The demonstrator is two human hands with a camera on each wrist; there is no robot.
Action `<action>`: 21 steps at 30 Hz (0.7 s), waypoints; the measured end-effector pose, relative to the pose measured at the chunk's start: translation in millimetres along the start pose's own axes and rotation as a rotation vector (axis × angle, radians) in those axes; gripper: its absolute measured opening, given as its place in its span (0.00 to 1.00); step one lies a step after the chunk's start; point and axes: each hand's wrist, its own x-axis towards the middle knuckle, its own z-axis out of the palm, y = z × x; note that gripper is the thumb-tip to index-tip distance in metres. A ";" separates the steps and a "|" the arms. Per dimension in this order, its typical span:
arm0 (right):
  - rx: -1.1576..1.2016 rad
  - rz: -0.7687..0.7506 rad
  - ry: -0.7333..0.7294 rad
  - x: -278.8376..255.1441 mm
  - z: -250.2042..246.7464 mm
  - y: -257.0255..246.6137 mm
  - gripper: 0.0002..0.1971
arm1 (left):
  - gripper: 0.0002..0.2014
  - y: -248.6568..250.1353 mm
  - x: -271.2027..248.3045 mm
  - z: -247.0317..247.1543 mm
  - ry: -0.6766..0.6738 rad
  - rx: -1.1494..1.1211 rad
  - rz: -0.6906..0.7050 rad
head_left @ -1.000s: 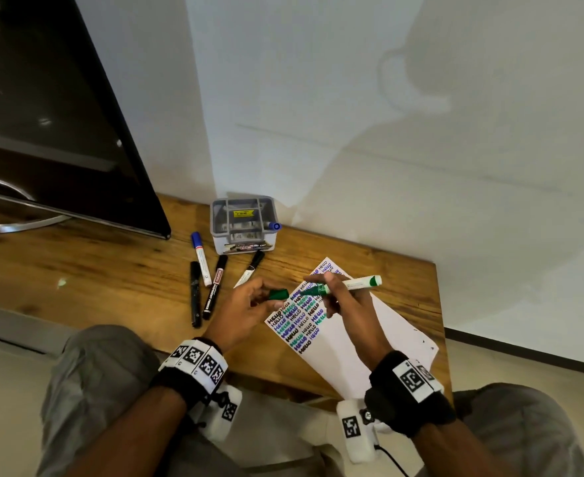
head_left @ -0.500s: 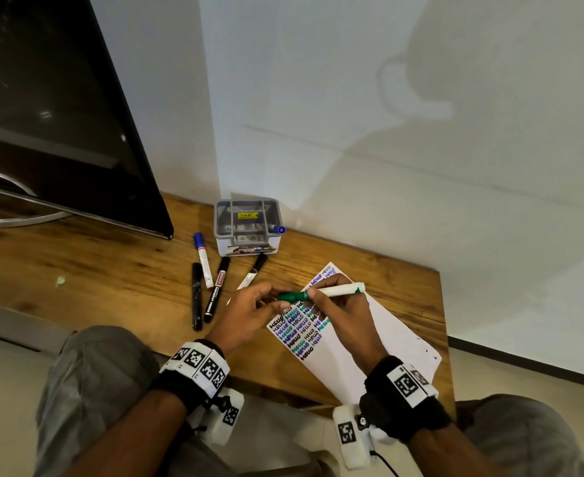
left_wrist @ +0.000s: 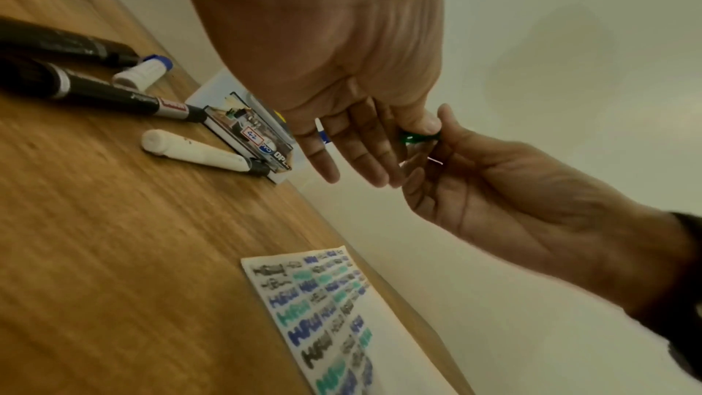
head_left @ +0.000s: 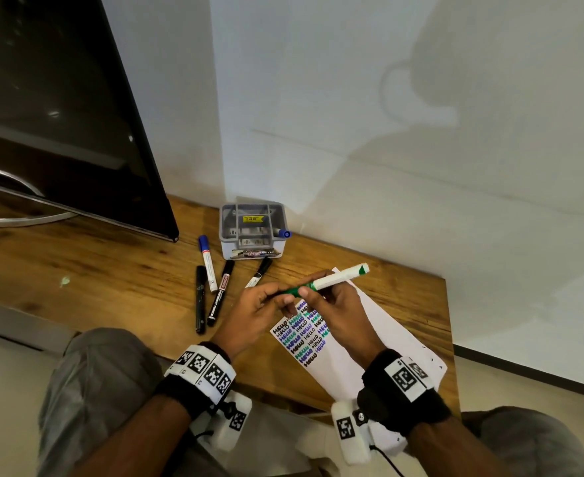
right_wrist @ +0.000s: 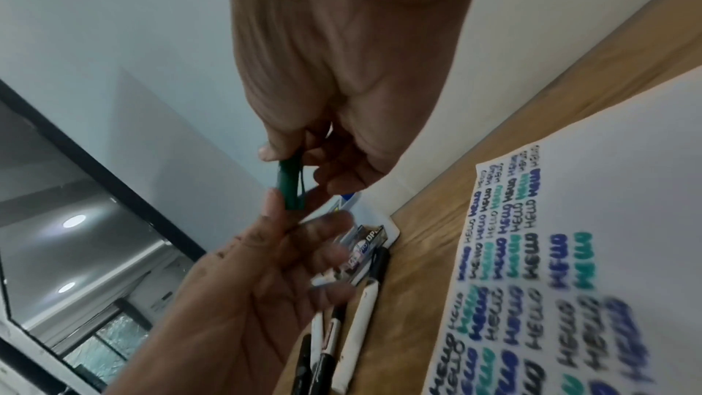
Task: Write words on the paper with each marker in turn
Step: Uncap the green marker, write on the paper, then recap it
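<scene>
The green marker (head_left: pixel 338 278), a white barrel with green ends, is held in the air above the paper (head_left: pixel 373 342), which carries rows of "HELLO" in black, blue and green. My right hand (head_left: pixel 309 289) grips its barrel near the cap end. My left hand (head_left: pixel 283 295) pinches the green cap (left_wrist: pixel 412 137), which sits on the marker's tip. In the right wrist view the green cap (right_wrist: pixel 290 188) runs between both hands' fingertips, with the written paper (right_wrist: pixel 607 161) below at the right.
On the wooden table (head_left: pixel 111 277) left of my hands lie a blue-capped marker (head_left: pixel 207 261), two black markers (head_left: pixel 200 299) (head_left: pixel 221 292) and a white black-capped one (head_left: pixel 259 271). A grey box (head_left: pixel 252 232) stands by the wall, a dark screen (head_left: pixel 60 132) further left.
A second ago the cap was apart in my left hand. It has been pushed onto the marker, and both hands have lifted the capped marker slightly.
</scene>
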 end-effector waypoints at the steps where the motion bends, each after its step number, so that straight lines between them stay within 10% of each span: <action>1: 0.013 0.017 -0.033 5.8 0.3 0.2 0.06 | 0.09 0.2 1.4 1.6 0.019 0.002 0.000; 7: -0.122 0.150 -0.050 48.2 -17.1 -20.8 0.14 | 0.14 -15.0 1.3 -13.9 -0.030 0.377 -0.022; 12: -0.832 -0.031 -0.118 81.0 -37.8 -34.5 0.12 | 0.09 -20.8 5.7 -20.1 -0.002 0.548 -0.072; 21: -0.934 -0.058 -0.142 92.8 -33.7 -40.0 0.07 | 0.09 -17.6 6.1 -27.2 0.057 0.681 -0.083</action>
